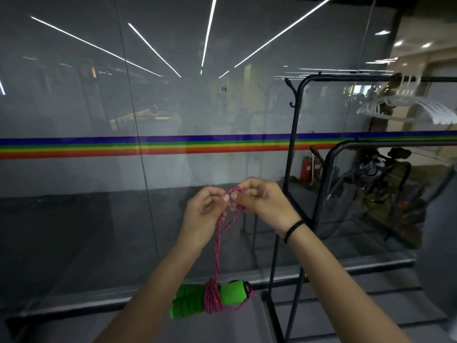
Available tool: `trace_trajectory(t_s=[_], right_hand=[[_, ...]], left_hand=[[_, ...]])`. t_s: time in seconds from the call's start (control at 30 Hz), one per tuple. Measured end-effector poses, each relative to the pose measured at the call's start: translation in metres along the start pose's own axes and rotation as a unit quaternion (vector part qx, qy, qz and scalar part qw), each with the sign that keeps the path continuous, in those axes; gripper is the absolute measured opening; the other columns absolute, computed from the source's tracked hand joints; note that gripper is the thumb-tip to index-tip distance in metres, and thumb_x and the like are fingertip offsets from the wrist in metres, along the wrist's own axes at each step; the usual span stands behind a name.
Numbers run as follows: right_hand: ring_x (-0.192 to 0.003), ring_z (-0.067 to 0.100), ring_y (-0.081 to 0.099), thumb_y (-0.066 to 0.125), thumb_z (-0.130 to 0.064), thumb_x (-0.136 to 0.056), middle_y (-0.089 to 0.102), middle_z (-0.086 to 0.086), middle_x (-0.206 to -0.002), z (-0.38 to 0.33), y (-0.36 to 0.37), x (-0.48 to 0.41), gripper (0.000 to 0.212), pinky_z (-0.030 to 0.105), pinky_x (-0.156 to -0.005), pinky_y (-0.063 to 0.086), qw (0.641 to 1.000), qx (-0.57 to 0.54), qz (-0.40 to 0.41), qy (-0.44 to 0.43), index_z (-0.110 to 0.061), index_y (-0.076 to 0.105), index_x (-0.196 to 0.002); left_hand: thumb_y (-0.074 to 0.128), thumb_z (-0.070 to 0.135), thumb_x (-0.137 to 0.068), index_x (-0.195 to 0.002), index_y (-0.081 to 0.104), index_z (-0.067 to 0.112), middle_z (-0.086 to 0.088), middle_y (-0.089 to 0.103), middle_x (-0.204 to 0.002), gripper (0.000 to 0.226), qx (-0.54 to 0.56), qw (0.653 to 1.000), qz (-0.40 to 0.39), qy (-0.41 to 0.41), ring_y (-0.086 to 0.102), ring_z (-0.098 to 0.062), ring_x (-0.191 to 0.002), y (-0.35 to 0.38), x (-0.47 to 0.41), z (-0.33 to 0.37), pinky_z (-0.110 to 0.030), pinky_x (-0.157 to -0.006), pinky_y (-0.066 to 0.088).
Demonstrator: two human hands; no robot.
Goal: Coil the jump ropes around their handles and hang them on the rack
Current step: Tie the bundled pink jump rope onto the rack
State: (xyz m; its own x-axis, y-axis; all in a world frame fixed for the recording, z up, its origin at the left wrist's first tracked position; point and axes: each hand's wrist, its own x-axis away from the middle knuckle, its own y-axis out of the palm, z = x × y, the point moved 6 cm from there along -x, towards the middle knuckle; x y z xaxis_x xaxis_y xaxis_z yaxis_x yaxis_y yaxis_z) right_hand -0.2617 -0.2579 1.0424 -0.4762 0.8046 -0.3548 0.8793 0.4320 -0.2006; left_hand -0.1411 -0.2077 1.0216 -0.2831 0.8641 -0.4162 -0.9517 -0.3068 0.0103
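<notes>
Both hands up mid-frame, sharing one pink braided rope loop (218, 243). Left hand (205, 211) has fingers curled, pinching the loop's top; right hand (262, 201) pinches the other side, right next to it. We read this as spreading the loop open so it can go over a hook. Green foam handles (188, 299) dangle at 6 o'clock below the hands, paired side by side, rope wound tight round their middle, so coiling looks done. Black garment rack (291, 149) stands at 3 o'clock of the hands, its side hooks (289, 85) up at 1 o'clock and well apart from the loop. White hangers (408, 107) sit at 2 o'clock. Hanging is not yet done.
</notes>
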Motion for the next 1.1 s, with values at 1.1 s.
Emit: trace_trajectory(t_s=[1.1], right_hand=[[-0.066,0.009,0.06,0.06,-0.011,-0.086,0.061,0.001,-0.079,0.019,-0.27,-0.423,0.003,0.02,-0.058,0.055,0.875,0.117,0.45,-0.138,-0.014,0.06,-0.086]], left_hand=[[0.065,0.014,-0.085,-0.099,0.069,0.006,0.001,0.064,-0.08,0.016,0.133,0.978,-0.115,0.113,0.06,-0.01,-0.073,0.184,-0.56,-0.04,-0.015,-0.062,0.052]])
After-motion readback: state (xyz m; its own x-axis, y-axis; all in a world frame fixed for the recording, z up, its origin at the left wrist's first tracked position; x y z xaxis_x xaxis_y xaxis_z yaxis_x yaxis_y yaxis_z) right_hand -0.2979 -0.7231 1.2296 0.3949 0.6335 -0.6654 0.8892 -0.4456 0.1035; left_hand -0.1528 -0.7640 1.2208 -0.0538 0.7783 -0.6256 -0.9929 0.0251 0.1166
